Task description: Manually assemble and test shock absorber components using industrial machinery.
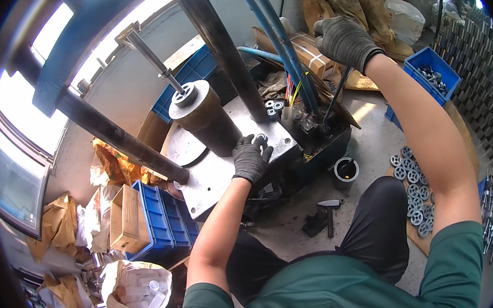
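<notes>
My right hand (346, 43), in a dark grey glove, is closed in a fist round the upper end of a black lever (336, 96) on the press. My left hand (251, 160), gloved alike, rests at the press's metal plate (216, 176), its fingers curled round a small metal ring (261, 137). Beside that hand stands a thick dark cylinder (206, 119). A small spoked wheel (184, 93) sits on its top, with a steel shaft (149, 53) rising out of it. Several bearings (277, 106) lie at the plate's far edge.
Dark press columns (218, 46) flank the cylinder. Blue hoses (284, 41) run down behind. On the floor are a hammer (329, 217) and a cup (346, 171). Spoked wheels (414, 193) lie at right, below a blue bin (434, 75). Blue crates (162, 218) stand at left.
</notes>
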`<state>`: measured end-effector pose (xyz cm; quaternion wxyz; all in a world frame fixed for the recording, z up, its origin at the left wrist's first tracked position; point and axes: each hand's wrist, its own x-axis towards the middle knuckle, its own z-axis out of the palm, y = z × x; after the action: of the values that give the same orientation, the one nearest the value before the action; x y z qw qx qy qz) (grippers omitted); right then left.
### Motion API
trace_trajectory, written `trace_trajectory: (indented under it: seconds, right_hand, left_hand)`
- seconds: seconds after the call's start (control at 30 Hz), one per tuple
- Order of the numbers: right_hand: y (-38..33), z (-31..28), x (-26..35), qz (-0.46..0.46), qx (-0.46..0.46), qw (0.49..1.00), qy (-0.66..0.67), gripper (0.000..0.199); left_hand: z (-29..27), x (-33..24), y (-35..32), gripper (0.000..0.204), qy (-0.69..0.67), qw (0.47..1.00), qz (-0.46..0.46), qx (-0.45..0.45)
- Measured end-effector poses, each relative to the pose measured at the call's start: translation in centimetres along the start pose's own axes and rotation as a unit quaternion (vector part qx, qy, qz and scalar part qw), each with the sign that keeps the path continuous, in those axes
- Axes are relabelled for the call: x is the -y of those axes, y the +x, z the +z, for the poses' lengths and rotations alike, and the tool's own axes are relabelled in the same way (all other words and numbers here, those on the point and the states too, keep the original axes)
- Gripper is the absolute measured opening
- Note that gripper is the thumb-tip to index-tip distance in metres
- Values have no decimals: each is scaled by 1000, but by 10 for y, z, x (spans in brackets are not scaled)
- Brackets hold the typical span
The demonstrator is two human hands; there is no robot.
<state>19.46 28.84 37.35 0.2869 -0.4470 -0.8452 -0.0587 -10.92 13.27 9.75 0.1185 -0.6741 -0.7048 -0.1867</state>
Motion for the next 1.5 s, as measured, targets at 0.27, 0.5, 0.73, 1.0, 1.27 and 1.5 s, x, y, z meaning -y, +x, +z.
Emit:
trace_trajectory:
  seconds: [0.27,0.5,0.73,1.0,1.27,1.5]
  right_hand:
    - [-48,-21,-3,-3,6,999,40,26]
    - [-195,-35,41,-210,-42,977,-25,16]
    - [-252,64,104,-206,-29,948,239,36]
    - [-263,118,113,-127,24,882,453,31]
    - [-249,157,99,20,56,800,597,25]
    - [-246,162,111,20,62,818,571,23]
  left_hand:
    - [-6,-27,-43,42,-55,998,9,-9]
    - [-13,-55,-98,20,-207,969,-39,-133]
    - [-100,-115,-107,36,-669,696,-255,57]
    - [-105,-86,-107,43,-668,702,-229,91]
    - [-200,62,107,34,-292,864,-134,-387]
    - [-225,98,198,40,-332,853,-237,-325]
